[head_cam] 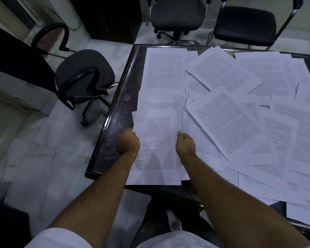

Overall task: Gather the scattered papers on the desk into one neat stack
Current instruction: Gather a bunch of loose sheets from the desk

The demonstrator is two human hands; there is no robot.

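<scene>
Papers (227, 122) litter the desk (115, 119) beside both hands' curled fingers (179, 134) gripping a stack (156, 140).

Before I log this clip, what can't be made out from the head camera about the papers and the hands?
- Fingertips of the left hand and right hand: curled at the edges of the pile, so the grip beneath is hidden.
- Printed text on the sheets: too small and blurred to read.
- Papers at the right: cut off by the frame edge, so the count is unknown.
- Desk: mostly covered by paper.
</scene>
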